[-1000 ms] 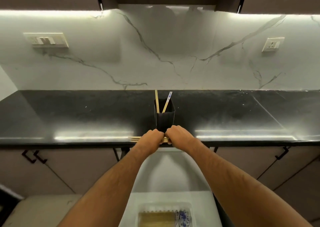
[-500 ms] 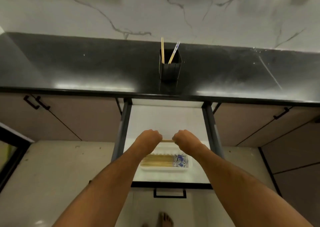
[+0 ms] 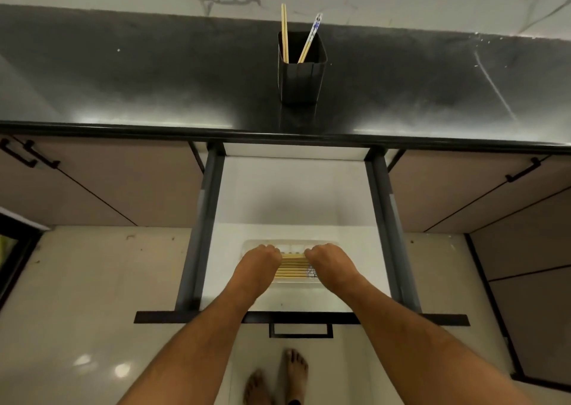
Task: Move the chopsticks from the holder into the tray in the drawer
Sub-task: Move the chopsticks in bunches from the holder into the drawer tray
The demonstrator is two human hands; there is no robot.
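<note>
Where hands hovered, both hands point(image 3: 293, 262) now low over tray point(image 3: 324, 285).

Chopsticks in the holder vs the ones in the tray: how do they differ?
The chopsticks in the holder stand nearly upright, two loose groups apart; the chopsticks in the tray lie flat, packed side by side. The first stand untouched on the counter; both hands cover the second's ends. Both sets are pale wood.

holder point(image 3: 302, 77): black | chopsticks point(image 3: 292, 267): pale wood, some blue-patterned | tray point(image 3: 321, 244): clear | counter point(image 3: 154, 80): black
</note>
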